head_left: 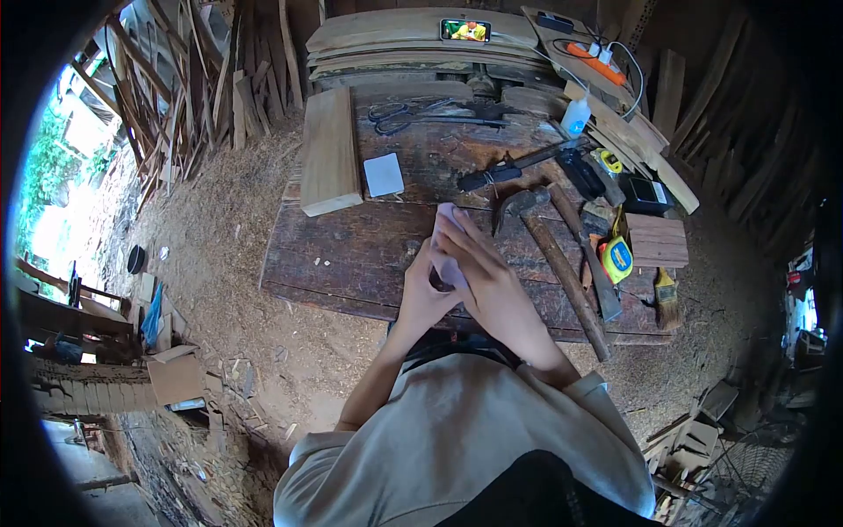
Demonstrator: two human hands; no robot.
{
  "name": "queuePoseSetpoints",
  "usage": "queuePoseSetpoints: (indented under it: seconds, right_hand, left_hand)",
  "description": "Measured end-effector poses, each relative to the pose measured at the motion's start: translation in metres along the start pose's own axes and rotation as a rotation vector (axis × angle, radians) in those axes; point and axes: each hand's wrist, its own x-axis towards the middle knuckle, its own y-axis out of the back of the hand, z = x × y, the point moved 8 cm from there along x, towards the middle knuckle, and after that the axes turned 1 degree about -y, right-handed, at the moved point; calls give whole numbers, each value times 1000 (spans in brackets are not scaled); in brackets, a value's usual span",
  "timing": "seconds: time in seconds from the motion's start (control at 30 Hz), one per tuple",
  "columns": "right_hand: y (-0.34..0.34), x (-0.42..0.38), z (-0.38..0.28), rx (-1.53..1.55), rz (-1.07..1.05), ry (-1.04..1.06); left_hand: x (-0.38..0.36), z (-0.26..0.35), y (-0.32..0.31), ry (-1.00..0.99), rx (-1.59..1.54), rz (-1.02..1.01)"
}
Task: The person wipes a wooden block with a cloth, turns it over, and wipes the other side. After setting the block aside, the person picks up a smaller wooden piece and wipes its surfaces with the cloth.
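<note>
Over the front of the wooden workbench [342, 255], both my hands are together around a thin pinkish-purple sheet [451, 274]. It looks bent or folded, and I cannot make out its material. My left hand [424, 299] has its fingers curled on the sheet's left side. From the right, my right hand [500, 299] lies over it with the fingers close together, and part of the sheet shows above the fingertips. The fingers hide much of it. Just right of my hands lies a hammer-like tool [558, 255] with a long wooden handle.
A wood block [330, 158] and a white square [384, 175] lie on the left. To the right are a chisel-like tool [599, 274], yellow tape measure [616, 258], brush [666, 300] and glue bottle [576, 117]. Scissors [392, 115] and a phone [465, 31] are farther back.
</note>
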Motion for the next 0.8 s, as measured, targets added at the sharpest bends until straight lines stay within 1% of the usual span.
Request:
queuePoseSetpoints:
  seconds: [0.03, 0.1, 0.13, 0.17, 0.2, 0.23, 0.3, 0.33, 0.4, 0.47, 0.53, 0.6, 0.63, 0.7, 0.73, 0.8]
  right_hand:
    - [-1, 4, 3, 58, 15, -26]
    - [1, 8, 2, 79, 11, -31]
    - [1, 10, 2, 96, 6, -39]
    - [0, 4, -2, 97, 6, -33]
    - [0, -8, -8, 29, 13, -34]
    - [0, -16, -11, -39, 19, -36]
    - [3, -19, -9, -39, 18, -47]
    - [4, -22, -8, -39, 17, -65]
    - [0, -13, 1, -45, 16, -69]
    - [-3, -2, 6, -31, 29, -64]
    - [-9, 0, 8, -53, -3, -55]
    - [-7, -2, -2, -47, -1, -52]
    - [-7, -7, -8, -45, -4, -46]
    - [-5, -17, -16, -126, -10, -52]
    - [-5, -17, -14, -128, -12, -55]
    - [-2, -14, -6, -92, 7, -95]
  left_hand:
    - [-1, -1, 1, -1, 4, 0]
    - [-3, -9, -1, 106, -157, -4]
    - [-1, -6, 0, 104, -155, 1]
    - [1, -1, 5, 109, -142, 62]
    - [2, 2, 10, 113, -129, 122]
    - [3, 1, 10, 112, -128, 125]
    - [0, -11, 5, 214, -199, 116]
    - [-1, -10, 4, 218, -202, 112]
    - [3, 4, 1, 100, -143, 44]
    - [2, 3, 0, 104, -144, 35]
    - [2, 1, 1, 109, -142, 41]
    - [1, 3, 9, 83, -40, 128]
    - [2, 1, 9, 82, -38, 135]
    - [1, -14, 11, 216, -196, 191]
    - [1, -15, 11, 219, -200, 190]
    - [1, -9, 4, 144, -122, 90]
